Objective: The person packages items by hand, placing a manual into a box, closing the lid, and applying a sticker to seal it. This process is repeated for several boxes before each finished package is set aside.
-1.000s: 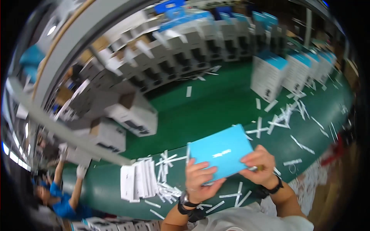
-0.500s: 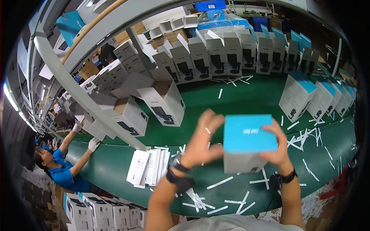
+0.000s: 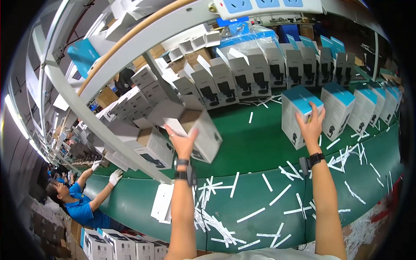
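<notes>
Reaching out over the green belt [image 3: 260,143], both arms are at full stretch. Right hand [image 3: 311,123] lies flat with fingers spread on the near face and blue top of a white box [image 3: 297,115]; box stands upright on the belt at the left end of a row of like blue-topped boxes [image 3: 362,106], just beside the next one. Left hand [image 3: 182,141] is open, palm up against the underside of an open carton [image 3: 197,128] that is tilted, flaps loose, at the end of a jumble of open cartons [image 3: 138,108] running off to the left. Neither hand wraps anything; both only press. Risks, as I judge them: the box is tall and touched high up, so a push from the palm could tip it back or knock it into its neighbour and topple part of the row. The tilted carton rests on one open palm, so it could slide off and fall onto the belt, or nudge the cartons beside it. White paper strips [image 3: 216,216] litter the belt near the person, and a strip under a box's base could leave it standing crooked. A stack of white leaflets [image 3: 162,201] sits at the near belt edge by the left forearm; an elbow pulled back could sweep it off. Far left, a co-worker in blue [image 3: 80,206] with white gloves reaches to the same belt, well apart from both hands.
</notes>
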### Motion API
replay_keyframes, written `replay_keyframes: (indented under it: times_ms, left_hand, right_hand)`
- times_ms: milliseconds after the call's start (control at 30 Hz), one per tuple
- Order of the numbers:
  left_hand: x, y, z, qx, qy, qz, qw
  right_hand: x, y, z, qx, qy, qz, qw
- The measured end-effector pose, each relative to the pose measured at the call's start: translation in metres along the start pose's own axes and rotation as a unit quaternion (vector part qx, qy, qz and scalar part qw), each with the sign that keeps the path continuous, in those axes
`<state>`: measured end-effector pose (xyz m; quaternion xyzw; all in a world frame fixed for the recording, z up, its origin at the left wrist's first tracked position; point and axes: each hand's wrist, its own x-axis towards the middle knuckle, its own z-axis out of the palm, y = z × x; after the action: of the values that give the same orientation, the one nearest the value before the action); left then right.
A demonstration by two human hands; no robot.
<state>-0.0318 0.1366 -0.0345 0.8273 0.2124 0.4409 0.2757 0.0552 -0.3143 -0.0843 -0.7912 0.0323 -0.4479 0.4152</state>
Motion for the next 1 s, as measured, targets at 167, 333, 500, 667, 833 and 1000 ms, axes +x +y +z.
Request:
replay_keyframes:
  times_ms: [167, 333, 500, 667, 833, 1000]
  left_hand:
    - [-0.122, 0.007, -0.038, -0.402, -0.368, 0.029, 0.838]
    - [-0.176, 0.104, -0.049, -0.428, -0.421, 0.204, 0.773]
    - [-0.125, 0.040, -0.088, -0.180, -0.335, 0.179, 0.908]
    - [-0.113, -0.115, -0.178, 0.434, -0.282, -0.066, 0.853]
    - [-0.129, -0.143, -0.188, 0.390, -0.210, -0.020, 0.896]
    - [-0.113, -0.207, -0.235, 0.377, -0.246, 0.040, 0.892]
  right_hand:
    - [0.007, -0.004, 0.009, -0.015, -0.030, -0.010, 0.999]
    - [0.039, 0.058, -0.009, -0.047, -0.042, -0.167, 0.984]
    - [-0.003, 0.060, -0.072, 0.283, -0.103, 0.111, 0.947]
    - [-0.060, 0.100, -0.162, 0.271, -0.200, 0.227, 0.914]
    - [-0.118, 0.050, -0.188, 0.438, -0.395, 0.153, 0.793]
    - [-0.126, -0.072, -0.129, 0.300, -0.515, 0.076, 0.800]
